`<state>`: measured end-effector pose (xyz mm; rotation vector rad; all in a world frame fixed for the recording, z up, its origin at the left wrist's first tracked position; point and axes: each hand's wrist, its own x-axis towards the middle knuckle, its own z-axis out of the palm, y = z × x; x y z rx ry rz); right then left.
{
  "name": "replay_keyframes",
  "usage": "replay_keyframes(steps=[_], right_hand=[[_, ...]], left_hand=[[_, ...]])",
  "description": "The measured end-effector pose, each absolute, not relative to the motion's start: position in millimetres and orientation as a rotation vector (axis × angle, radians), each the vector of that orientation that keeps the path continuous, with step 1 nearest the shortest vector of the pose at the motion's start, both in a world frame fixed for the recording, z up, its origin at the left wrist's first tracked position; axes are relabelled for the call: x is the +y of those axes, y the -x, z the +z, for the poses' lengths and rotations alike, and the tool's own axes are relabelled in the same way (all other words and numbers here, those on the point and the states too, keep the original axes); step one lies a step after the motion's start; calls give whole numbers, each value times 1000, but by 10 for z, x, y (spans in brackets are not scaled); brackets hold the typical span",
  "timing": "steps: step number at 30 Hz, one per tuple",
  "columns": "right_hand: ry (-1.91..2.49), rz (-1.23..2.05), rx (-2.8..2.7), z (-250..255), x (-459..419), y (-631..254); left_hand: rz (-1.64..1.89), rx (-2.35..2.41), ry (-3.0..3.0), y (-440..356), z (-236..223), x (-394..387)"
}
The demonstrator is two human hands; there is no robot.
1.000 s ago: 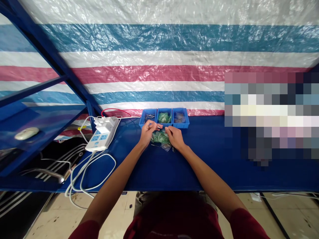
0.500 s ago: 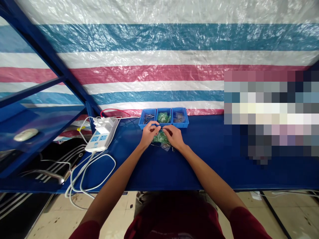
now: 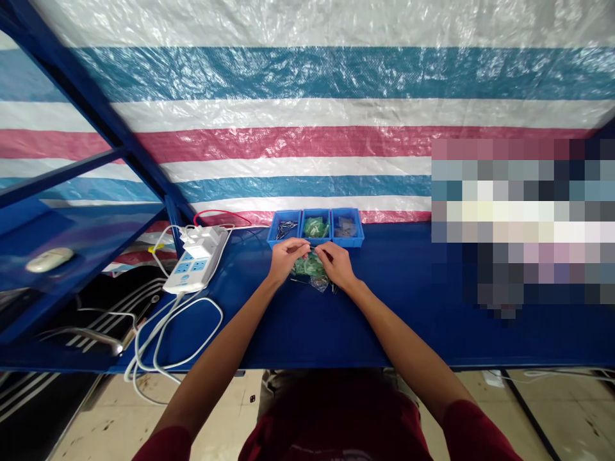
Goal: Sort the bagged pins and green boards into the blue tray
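Three blue bins are set in a row at the far side of the blue table. Nearer, green packets are piled beneath the hands. A thin piece is pinched between the left hand and right hand.

Both hands, the left and the right, pinch a thin, small piece between them, just over a heap of green packets. Behind them, three blue bins stand side by side on the blue table.
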<state>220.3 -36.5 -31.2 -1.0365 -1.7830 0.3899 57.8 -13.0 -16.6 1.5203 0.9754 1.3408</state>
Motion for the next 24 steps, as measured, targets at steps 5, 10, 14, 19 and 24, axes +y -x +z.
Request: replay_keyframes(steps=[5, 10, 14, 19, 24], right_hand=[[1080, 405, -1800, -321, -362, -2201], [1112, 378, -1797, -310, -366, -2207], [1106, 356, -1780, -306, -355, -2217], [1117, 356, -1786, -330, -346, -2223], [1135, 335, -1803, -325, -346, -2226]], left_hand=[[1308, 929, -1518, -578, -178, -120], [1489, 1046, -1641, -594, -197, -144], [1768, 1232, -1847, -530, -179, -155], [1951, 1459, -2214, -327, -127, 19], [1338, 1553, -2602, -274, -137, 169]])
